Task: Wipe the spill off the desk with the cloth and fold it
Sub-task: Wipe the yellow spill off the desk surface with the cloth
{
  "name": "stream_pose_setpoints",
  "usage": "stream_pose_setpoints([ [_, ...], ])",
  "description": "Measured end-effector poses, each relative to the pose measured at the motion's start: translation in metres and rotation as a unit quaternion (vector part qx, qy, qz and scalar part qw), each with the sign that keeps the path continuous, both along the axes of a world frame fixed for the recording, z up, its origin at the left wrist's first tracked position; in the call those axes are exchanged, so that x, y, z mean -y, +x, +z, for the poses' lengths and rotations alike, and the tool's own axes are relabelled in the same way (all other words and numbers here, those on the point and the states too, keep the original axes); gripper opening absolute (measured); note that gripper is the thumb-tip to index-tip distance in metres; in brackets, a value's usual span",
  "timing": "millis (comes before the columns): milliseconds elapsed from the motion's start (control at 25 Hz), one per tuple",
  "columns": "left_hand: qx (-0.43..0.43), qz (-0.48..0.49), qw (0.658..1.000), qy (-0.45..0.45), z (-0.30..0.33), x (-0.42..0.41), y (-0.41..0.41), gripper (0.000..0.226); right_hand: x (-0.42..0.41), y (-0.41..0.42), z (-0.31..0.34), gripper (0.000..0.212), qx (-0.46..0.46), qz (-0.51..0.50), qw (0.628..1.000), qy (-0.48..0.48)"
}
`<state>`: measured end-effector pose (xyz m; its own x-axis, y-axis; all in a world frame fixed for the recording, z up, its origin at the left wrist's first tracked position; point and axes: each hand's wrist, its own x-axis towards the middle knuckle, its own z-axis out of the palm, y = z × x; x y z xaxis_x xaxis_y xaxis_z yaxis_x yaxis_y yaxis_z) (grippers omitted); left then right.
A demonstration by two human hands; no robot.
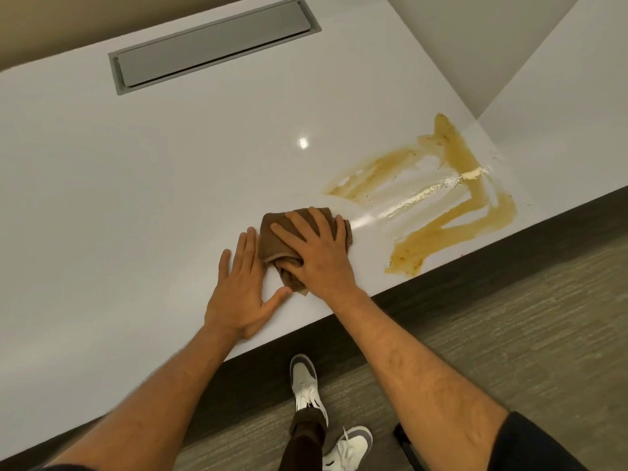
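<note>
A brown cloth (272, 239), bunched up, lies on the white desk (136, 181) near its front edge. My right hand (316, 253) presses flat on top of the cloth, fingers spread over it. My left hand (243, 290) rests flat on the desk just left of the cloth, fingers apart, its thumb near the cloth's lower edge. To the right, a yellow-brown spill (452, 205) is smeared across the desk in streaks, with wiped pale tracks running from it toward the cloth.
A grey recessed cable hatch (210, 42) sits at the back of the desk. The desk's front edge runs diagonally from lower left to upper right. Below it are grey carpet (509, 334) and my white shoes (306, 382).
</note>
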<state>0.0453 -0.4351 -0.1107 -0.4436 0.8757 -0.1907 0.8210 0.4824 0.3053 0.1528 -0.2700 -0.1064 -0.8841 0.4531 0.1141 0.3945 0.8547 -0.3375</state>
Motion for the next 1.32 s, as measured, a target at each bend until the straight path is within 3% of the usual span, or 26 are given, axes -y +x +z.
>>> stream_pose_setpoints([
  [280, -0.040, -0.021, 0.999, -0.022, -0.002, 0.003, -0.001, 0.108, -0.002, 0.089, 0.009, 0.071, 0.065, 0.020, 0.997, 0.044],
  [360, -0.042, -0.017, 0.999, -0.020, -0.002, 0.004, 0.000, 0.108, -0.004, 0.097, 0.019, 0.070, 0.043, -0.004, 0.999, 0.008],
  [520, -0.043, -0.018, 0.999, -0.016, -0.003, 0.002, 0.000, 0.106, -0.013, 0.102, 0.035, 0.065, -0.062, -0.158, 0.984, -0.047],
  [600, -0.040, -0.019, 0.999, -0.012, -0.003, 0.003, 0.000, 0.106, -0.014, 0.105, 0.037, 0.067, -0.009, -0.275, 0.961, -0.030],
  [680, -0.041, -0.020, 0.999, -0.007, -0.005, 0.004, -0.001, 0.105, -0.011, 0.108, 0.032, 0.076, 0.106, -0.356, 0.928, -0.019],
  [760, -0.045, -0.022, 0.999, -0.006, -0.005, 0.004, 0.001, 0.105, -0.007, 0.108, 0.024, 0.084, 0.161, -0.360, 0.919, -0.020],
  [920, -0.041, -0.020, 0.999, -0.015, -0.004, 0.003, 0.000, 0.105, -0.020, 0.089, 0.018, 0.098, 0.148, -0.350, 0.925, -0.015],
  [1160, -0.039, -0.018, 0.999, -0.022, -0.004, 0.003, 0.000, 0.107, -0.040, 0.039, 0.013, 0.083, 0.115, -0.334, 0.935, -0.009],
  [1320, -0.036, -0.014, 0.999, -0.022, -0.004, 0.002, 0.000, 0.107, -0.058, -0.013, 0.013, 0.072, 0.086, -0.267, 0.959, -0.046],
])
